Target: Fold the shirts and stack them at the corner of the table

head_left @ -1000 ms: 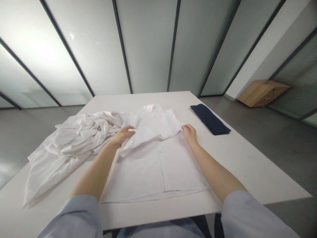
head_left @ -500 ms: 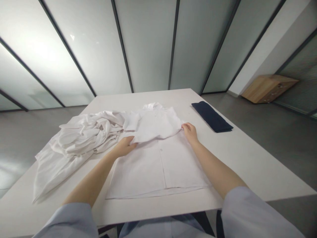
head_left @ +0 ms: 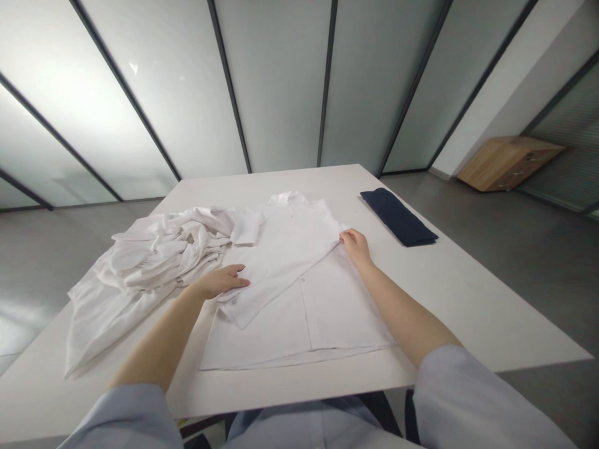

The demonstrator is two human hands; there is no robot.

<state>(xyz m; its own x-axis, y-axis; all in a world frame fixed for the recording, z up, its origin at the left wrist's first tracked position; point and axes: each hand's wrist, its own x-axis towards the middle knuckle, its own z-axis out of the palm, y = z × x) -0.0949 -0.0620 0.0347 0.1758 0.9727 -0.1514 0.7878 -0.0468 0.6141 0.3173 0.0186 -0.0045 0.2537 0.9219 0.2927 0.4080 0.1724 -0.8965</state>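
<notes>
A white buttoned shirt [head_left: 304, 293] lies flat on the white table [head_left: 468, 312], collar at the far end. One sleeve is folded diagonally across its front. My left hand [head_left: 219, 282] rests at the shirt's left edge, fingers stretched over the folded sleeve's lower end. My right hand [head_left: 355, 244] pinches the fabric at the shirt's right shoulder, fingers closed on it.
A crumpled pile of white garments [head_left: 145, 262] lies on the table left of the shirt. A folded dark blue cloth [head_left: 397, 217] sits at the far right of the table. A wooden cabinet [head_left: 510, 162] stands on the floor by the glass wall.
My left hand has drawn the sleeve toward me and to the left, so it now lies slanted across the shirt's front. My right hand has stayed at the right shoulder.
</notes>
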